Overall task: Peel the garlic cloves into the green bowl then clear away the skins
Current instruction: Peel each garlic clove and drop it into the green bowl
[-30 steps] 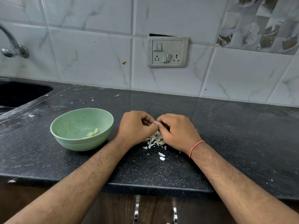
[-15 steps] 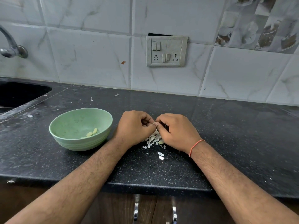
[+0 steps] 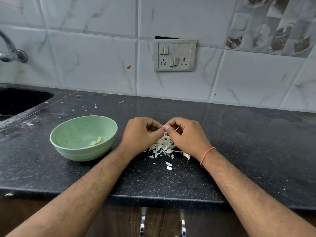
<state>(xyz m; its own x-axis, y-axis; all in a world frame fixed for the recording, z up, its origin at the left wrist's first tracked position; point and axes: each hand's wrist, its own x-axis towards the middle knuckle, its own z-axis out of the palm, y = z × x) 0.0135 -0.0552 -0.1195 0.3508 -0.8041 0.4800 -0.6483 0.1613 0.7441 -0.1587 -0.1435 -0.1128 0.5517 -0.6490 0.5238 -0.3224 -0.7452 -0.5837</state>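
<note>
Hands at frame centre, fingertips meeting: left hand and right hand, both curled, pinching a small pale garlic clove, mostly hidden by fingers. Below, heap of white papery skins, partly covered. Left, pale green ribbed bowl with peeled cloves, count unclear.

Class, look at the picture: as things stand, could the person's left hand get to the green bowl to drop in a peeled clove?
Probably yes. The left hand sits just right of the green bowl, with only bare counter between them and the bowl's open top facing up. For now, though, it is pinching the garlic clove together with the right hand.
</note>
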